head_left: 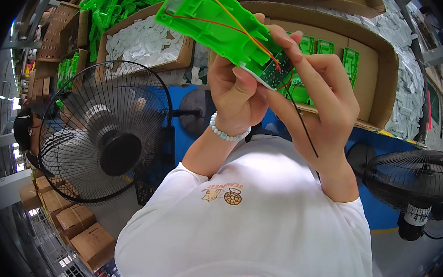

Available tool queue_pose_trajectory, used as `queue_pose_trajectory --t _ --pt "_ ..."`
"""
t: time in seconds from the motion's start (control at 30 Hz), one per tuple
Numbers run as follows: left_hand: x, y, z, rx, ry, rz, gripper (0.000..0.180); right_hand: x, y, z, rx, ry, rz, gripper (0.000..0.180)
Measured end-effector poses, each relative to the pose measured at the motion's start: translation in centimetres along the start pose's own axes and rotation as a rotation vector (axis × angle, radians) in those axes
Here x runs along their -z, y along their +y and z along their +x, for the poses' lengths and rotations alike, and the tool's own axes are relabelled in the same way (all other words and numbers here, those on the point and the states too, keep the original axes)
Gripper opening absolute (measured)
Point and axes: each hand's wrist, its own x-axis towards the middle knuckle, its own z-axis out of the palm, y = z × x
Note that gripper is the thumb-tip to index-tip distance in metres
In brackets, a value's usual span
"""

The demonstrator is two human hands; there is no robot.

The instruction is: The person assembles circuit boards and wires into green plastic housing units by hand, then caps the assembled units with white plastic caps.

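And here it is, up between both hands: a bright green plastic housing half (pixel 214 36), long and shallow, tilted with its open face showing and its far end angling up and to the left of the fingers. The left hand (pixel 232 95) grips it from below, thumb by the near edge, the rest of that grip partly hidden behind the shell. The right hand (pixel 324 92) closes in narrow at the other end, fingers and thumb around a small dark green circuit board (pixel 276 72); how hard they pinch, I cannot tell. Look at the moulding: glossy, with raised ribs and wavy sides, and a pale strip (pixel 252 77) under the board, right beside the left thumb. Now the wiring! A yellow wire (pixel 226 10) and a red wire (pixel 205 19) sweep along the hollow, left of the right fingertips, meeting toward the board. A thin black wire (pixel 304 125) trails below those fingertips, crossing in front of the right palm. Beyond the right fingers, more green shells (pixel 350 65) lie in a cardboard box (pixel 382 73), and white plastic parts (pixel 143 41) fill another carton left of the left hand.
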Motion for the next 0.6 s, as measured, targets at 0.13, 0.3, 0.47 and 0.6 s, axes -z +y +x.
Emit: queue_pose_trajectory --t 0.13,0.3,0.47,0.6 --pt "-0.4 -0.1 0.0 0.080 0.057 0.055 0.063 0.8 0.3 0.5 -0.082 -0.067 -0.025 0.045" --pt "-1.4 0.2 0.3 0.354 0.364 -0.277 0.053 1.4 1.2 0.6 -0.140 -0.142 -0.032 0.041" --pt "-0.4 -0.2 0.8 0.415 0.425 -0.336 0.048 1.6 1.5 0.9 -0.108 -0.119 0.047 0.036" --pt "-0.3 0.3 0.7 0.470 0.418 -0.278 0.044 2.0 1.6 1.0 -0.114 -0.131 0.101 0.033"
